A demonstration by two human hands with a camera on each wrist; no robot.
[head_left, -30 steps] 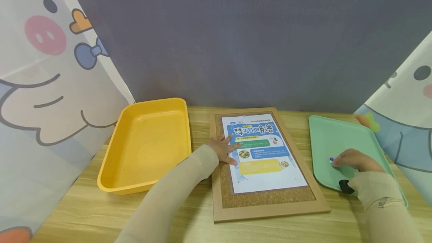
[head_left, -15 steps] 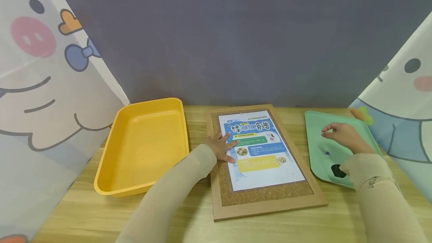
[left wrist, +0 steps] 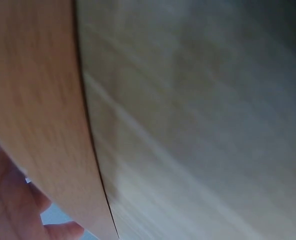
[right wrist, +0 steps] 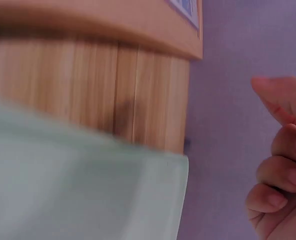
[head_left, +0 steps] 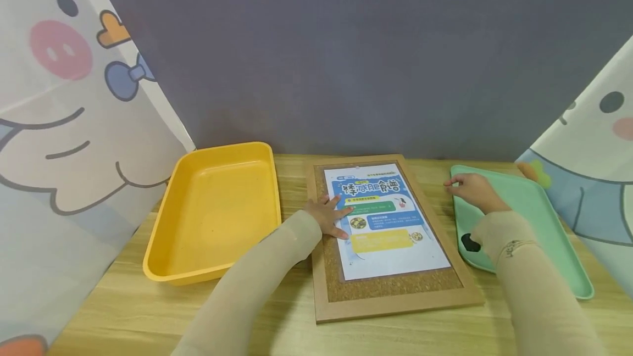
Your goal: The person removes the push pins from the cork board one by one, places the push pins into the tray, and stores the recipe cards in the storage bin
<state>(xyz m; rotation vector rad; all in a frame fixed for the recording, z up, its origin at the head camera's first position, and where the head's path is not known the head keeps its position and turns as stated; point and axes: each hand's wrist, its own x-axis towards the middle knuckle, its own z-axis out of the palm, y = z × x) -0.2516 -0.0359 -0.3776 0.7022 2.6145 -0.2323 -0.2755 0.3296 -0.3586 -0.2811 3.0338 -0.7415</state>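
Observation:
My left hand (head_left: pixel 326 217) lies with fingers spread over the left side of a wood-framed cork board (head_left: pixel 390 291). Its fingertips rest on a printed sheet (head_left: pixel 395 265) with blue, green and yellow blocks. A small pin (head_left: pixel 357 167) shows at the sheet's top edge. In the left wrist view, the hand (left wrist: pixel 13 205) reaches over the frame. My right hand (head_left: pixel 472 190) hovers by the left rim of a green tray (head_left: pixel 539 224), thumb and index finger brought together. In the right wrist view its other fingers (right wrist: pixel 288 172) are curled; I cannot tell whether its fingertips hold anything.
A deep yellow tray (head_left: pixel 217 207) stands left of the board. A black piece (head_left: pixel 470 243) sits at the right wrist, over the green tray. Behind the wooden table (head_left: pixel 292 317) rises a grey partition (head_left: pixel 346 70), with cartoon-printed panels on both sides.
My right hand has lifted from the green tray and moved left toward the board. A purple-topped pin seen in that tray earlier is now out of sight behind the right arm. The left hand stays put.

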